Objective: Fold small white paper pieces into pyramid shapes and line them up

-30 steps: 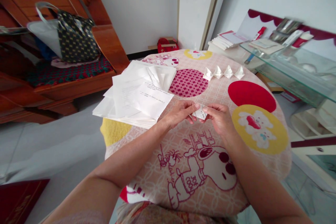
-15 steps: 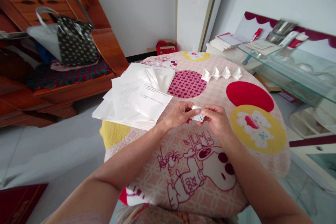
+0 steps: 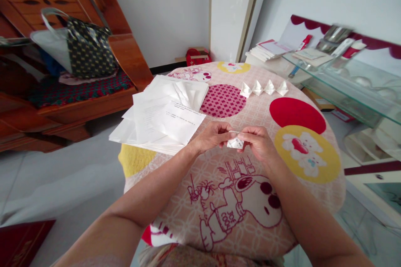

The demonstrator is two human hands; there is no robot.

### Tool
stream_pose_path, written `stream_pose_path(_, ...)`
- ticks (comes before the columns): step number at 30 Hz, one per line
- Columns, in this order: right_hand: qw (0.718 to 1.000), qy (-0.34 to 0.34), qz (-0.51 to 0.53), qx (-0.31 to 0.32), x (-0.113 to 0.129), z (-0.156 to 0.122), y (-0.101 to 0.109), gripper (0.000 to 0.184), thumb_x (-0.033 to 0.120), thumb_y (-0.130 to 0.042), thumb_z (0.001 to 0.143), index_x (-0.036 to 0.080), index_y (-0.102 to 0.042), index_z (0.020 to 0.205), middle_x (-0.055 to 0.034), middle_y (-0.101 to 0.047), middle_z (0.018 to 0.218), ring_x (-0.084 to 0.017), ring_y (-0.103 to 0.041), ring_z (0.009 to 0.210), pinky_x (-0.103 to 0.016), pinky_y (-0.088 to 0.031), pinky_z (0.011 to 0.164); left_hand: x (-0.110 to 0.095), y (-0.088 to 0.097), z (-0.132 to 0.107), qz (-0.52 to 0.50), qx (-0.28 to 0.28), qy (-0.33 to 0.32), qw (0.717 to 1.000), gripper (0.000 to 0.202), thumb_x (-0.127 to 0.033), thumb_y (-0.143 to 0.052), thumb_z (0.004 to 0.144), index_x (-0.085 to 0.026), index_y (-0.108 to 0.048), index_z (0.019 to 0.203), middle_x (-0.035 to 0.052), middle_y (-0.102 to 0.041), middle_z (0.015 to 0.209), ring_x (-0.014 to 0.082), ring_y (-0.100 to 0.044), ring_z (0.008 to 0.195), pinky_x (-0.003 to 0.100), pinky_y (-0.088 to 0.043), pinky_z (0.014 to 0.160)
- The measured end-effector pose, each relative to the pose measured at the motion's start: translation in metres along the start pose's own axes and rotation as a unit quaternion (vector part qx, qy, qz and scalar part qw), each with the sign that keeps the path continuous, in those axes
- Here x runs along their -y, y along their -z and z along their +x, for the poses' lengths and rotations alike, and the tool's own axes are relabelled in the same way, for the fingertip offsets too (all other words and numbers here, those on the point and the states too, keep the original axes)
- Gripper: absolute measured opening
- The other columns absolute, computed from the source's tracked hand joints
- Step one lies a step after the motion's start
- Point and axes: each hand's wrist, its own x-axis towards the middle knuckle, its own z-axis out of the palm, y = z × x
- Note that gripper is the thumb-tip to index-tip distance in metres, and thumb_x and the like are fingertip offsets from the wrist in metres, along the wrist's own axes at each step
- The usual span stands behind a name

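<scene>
Pinching small folded paper (image 3: 235,142) between fingertips of left hand (image 3: 212,137) and right hand (image 3: 259,144), just above table (image 3: 297,113) middle. Seemingly mid-fold. Done: four folded shapes (image 3: 264,88) in far row. Remaining: sheet stack (image 3: 161,117) at left.

folded paper piece (image 3: 235,142) | small, white, printed | pinched between both hands, above table

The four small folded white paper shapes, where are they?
In the head view, the four small folded white paper shapes stand in a row at the far side of the printed tablecloth, right of its pink checked circle and beyond its red circle.
</scene>
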Motion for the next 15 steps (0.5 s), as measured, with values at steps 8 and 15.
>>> stream_pose_path(8, 0.999, 0.013, -0.033, 0.001, 0.0008, -0.0010, -0.0034, 0.024, 0.040, -0.082, 0.071, 0.016, -0.077, 0.069, -0.0048, -0.073, 0.062, -0.016, -0.065, 0.048, -0.026, -0.052, 0.045, 0.0050, -0.0024, 0.0010, -0.005, -0.074, -0.011, 0.997, 0.041, -0.051, -0.080, 0.079, -0.014, -0.064, 0.072, -0.0043, -0.053, 0.053, 0.0048, -0.042, 0.047, 0.018, -0.028, 0.044)
stream_pose_path(15, 0.997, 0.003, -0.081, 0.015, -0.0003, 0.0001, 0.0000, 0.023, 0.039, -0.080, 0.071, 0.018, -0.074, 0.065, -0.0038, -0.071, 0.059, -0.015, -0.063, 0.048, -0.026, -0.050, 0.047, 0.0064, 0.0008, 0.0011, 0.005, -0.024, -0.016, 1.000, 0.034, -0.043, -0.080, 0.081, -0.012, -0.066, 0.085, -0.0022, -0.060, 0.063, 0.0050, -0.050, 0.051, 0.016, -0.036, 0.046)
